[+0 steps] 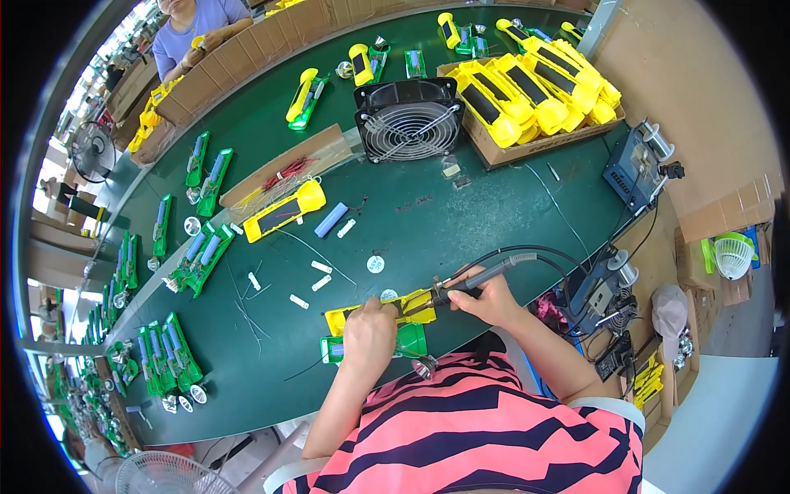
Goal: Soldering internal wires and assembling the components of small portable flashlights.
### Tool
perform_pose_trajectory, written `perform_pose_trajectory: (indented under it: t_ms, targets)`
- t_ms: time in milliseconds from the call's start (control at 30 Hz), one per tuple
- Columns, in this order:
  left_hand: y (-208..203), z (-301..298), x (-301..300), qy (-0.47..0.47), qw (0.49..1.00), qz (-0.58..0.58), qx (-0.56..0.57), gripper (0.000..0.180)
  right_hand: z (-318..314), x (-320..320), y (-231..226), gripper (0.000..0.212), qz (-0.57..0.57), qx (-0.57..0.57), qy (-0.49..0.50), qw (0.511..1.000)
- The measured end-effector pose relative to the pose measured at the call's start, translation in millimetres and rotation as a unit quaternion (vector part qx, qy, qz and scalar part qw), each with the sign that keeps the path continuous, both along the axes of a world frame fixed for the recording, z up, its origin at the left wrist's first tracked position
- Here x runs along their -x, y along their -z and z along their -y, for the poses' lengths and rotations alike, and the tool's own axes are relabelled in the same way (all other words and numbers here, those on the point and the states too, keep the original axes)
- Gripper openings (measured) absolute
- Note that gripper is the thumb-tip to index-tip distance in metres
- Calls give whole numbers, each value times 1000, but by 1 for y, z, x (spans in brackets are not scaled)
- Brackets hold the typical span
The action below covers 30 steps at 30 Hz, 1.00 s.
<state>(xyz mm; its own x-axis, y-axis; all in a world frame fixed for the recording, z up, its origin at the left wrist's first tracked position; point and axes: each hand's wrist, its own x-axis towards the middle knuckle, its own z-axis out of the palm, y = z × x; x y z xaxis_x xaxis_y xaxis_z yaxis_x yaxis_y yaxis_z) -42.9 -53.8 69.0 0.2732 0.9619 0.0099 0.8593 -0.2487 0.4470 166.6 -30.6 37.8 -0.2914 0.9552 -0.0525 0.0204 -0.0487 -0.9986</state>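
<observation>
In my right hand [487, 300] is a soldering iron [497, 271], its tip pointing left into a yellow lamp housing [421, 315]. My left hand [369, 333] is closed over the middle of that housing, fingertips pinched together inside it. Whatever they pinch is hidden. Under the yellow part, nearer my body, lies a green housing [409, 338]. A round silver reflector [424, 367] hangs by wires at the green housing's near edge. Beyond my left hand, small white strips [322, 282] and a blue cylindrical battery [332, 221] rest on the green table.
A black fan [409, 123] stands at the back, beside a cardboard box [539, 146] of yellow housings. Soldering stations [632, 169] with cables line the right side. Green lamp bodies [169, 354] sit on the left. Another person [193, 37] works across the table.
</observation>
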Motion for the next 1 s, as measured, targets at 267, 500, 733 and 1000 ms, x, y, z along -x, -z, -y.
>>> perform_pose_trajectory:
  t_ms: [267, 500, 733, 1000]
  targets:
    - [2, 1, 1, 1, 1000, -10, 3, 6, 18, -2, -17, 15, -41, -61, 28, 997]
    - [2, 0, -1, 3, 1000, -16, -7, 5, 41, 28, -19, 58, 138, -159, -44, 977]
    - [5, 2, 0, 0, 1000, -7, -7, 7, 40, 35, -22, 73, 190, -92, -119, 970]
    - [-14, 8, 7, -3, 999, 45, -1, 11, 37, 35, -15, 70, 162, -207, -132, 956]
